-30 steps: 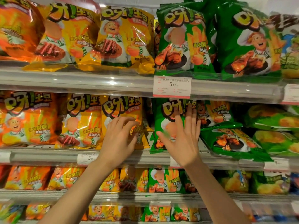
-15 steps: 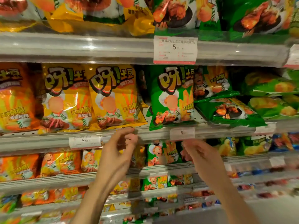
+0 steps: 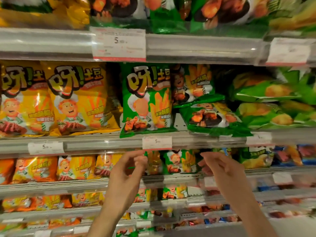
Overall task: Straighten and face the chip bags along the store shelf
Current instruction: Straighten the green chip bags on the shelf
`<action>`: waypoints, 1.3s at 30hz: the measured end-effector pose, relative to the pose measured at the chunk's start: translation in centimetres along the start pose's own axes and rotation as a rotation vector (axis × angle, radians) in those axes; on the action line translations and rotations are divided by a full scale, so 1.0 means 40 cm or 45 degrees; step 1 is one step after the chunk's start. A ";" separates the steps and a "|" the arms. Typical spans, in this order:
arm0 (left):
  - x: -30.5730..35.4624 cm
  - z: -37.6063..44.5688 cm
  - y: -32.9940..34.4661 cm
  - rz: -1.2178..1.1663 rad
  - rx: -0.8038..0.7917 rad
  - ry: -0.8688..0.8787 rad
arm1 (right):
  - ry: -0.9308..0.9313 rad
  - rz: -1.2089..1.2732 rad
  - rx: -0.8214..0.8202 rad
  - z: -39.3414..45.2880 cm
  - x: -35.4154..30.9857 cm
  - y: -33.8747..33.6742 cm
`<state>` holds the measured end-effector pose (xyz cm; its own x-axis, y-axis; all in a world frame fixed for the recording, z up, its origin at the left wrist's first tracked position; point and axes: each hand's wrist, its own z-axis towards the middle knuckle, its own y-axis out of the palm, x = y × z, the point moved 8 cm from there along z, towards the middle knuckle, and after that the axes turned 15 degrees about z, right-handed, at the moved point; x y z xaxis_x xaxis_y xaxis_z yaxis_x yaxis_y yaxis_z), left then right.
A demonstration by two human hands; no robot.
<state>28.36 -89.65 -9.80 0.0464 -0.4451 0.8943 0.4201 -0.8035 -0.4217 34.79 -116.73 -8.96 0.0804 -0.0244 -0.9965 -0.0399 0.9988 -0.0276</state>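
Between bags: left hand [image 3: 126, 170] and right hand [image 3: 220, 165], fingers loosely curled and empty, hover below the shelf [image 3: 102, 144]; next, likely stand the toppled green bag [image 3: 212, 118] upright.

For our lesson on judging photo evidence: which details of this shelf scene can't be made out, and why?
- Head view: small print on the price tag is blurred; only the 5 reads.
- Top-shelf bags are cut off by the frame's upper edge.
- Lower shelves are smeared by motion blur.
- Left hand and right hand: blurred fingertips.
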 end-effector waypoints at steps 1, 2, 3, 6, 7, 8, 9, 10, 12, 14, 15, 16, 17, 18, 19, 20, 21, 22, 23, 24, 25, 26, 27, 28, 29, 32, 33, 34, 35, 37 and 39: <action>0.020 -0.003 0.025 0.005 0.022 -0.001 | -0.001 0.008 -0.025 0.013 -0.005 -0.023; 0.039 -0.005 0.050 -0.004 0.042 -0.008 | 0.002 0.012 -0.053 0.026 -0.009 -0.046; 0.061 -0.008 0.075 -0.015 0.054 -0.010 | 0.010 0.020 -0.079 0.038 -0.016 -0.068; 0.132 -0.015 0.144 -0.012 0.070 0.023 | 0.020 0.012 -0.139 0.072 -0.035 -0.135; 0.153 -0.014 0.159 -0.012 0.087 0.035 | 0.015 0.001 -0.149 0.081 -0.042 -0.154; 0.174 -0.011 0.170 -0.020 0.109 0.047 | 0.003 -0.017 -0.158 0.090 -0.049 -0.171; 0.193 -0.008 0.178 -0.024 0.131 0.060 | -0.012 -0.035 -0.165 0.096 -0.059 -0.188; 0.209 -0.002 0.182 -0.018 0.154 0.075 | -0.028 -0.053 -0.171 0.102 -0.070 -0.201; 0.239 0.010 0.177 0.002 0.200 0.118 | -0.069 -0.086 -0.188 0.106 -0.104 -0.222; 0.266 0.032 0.163 0.046 0.222 0.166 | -0.121 -0.115 -0.195 0.104 -0.147 -0.242; 0.276 0.046 0.155 0.090 0.227 0.193 | -0.160 -0.137 -0.200 0.102 -0.170 -0.247; 0.286 0.061 0.147 0.148 0.235 0.228 | -0.210 -0.171 -0.203 0.102 -0.193 -0.249; 0.294 0.075 0.137 0.214 0.247 0.270 | -0.266 -0.207 -0.198 0.104 -0.215 -0.247; 0.303 0.090 0.127 0.283 0.263 0.314 | -0.329 -0.246 -0.185 0.110 -0.235 -0.240; 0.314 0.102 0.115 0.355 0.285 0.363 | -0.403 -0.289 -0.171 0.116 -0.258 -0.227; 0.325 0.116 0.103 0.439 0.312 0.417 | -0.487 -0.330 -0.166 0.124 -0.283 -0.206; 0.337 0.129 0.093 0.531 0.337 0.468 | -0.586 -0.367 -0.176 0.131 -0.309 -0.177; 0.347 0.142 0.083 0.628 0.356 0.507 | -0.699 -0.410 -0.199 0.138 -0.334 -0.144; 0.355 0.156 0.076 0.721 0.368 0.535 | -0.812 -0.461 -0.219 0.147 -0.354 -0.110; 0.361 0.170 0.070 0.801 0.374 0.562 | -0.898 -0.532 -0.222 0.160 -0.368 -0.077; 0.364 0.181 0.067 0.859 0.373 0.585 | -0.946 -0.624 -0.202 0.177 -0.378 -0.049; 0.365 0.189 0.064 0.893 0.367 0.604 | -0.962 -0.724 -0.171 0.198 -0.382 -0.026; 0.366 0.194 0.062 0.911 0.358 0.622 | -0.959 -0.810 -0.138 0.220 -0.385 -0.005; 0.365 0.198 0.061 0.916 0.349 0.636 | -0.932 -0.878 -0.108 0.242 -0.383 0.012; 0.365 0.199 0.059 0.912 0.341 0.642 | -0.873 -0.927 -0.085 0.262 -0.379 0.027; 0.361 0.202 0.052 0.884 0.328 0.644 | -0.687 -1.025 -0.078 0.312 -0.357 0.061; 0.360 0.203 0.052 0.877 0.320 0.643 | -0.648 -1.063 -0.086 0.322 -0.352 0.068; 0.357 0.204 0.052 0.874 0.310 0.641 | -0.610 -1.086 -0.088 0.331 -0.346 0.070; 0.356 0.205 0.052 0.876 0.301 0.640 | -0.573 -1.090 -0.081 0.338 -0.343 0.066; 0.351 0.205 0.053 0.878 0.283 0.635 | -0.535 -1.055 -0.052 0.350 -0.342 0.049; 0.351 0.204 0.053 0.879 0.273 0.636 | -0.566 -1.018 -0.038 0.353 -0.349 0.036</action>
<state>37.28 -94.37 3.09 -0.0279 -0.9655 0.2590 0.6082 -0.2220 -0.7621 47.67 -114.36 6.04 0.4709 -0.6839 -0.5572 0.1677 0.6895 -0.7046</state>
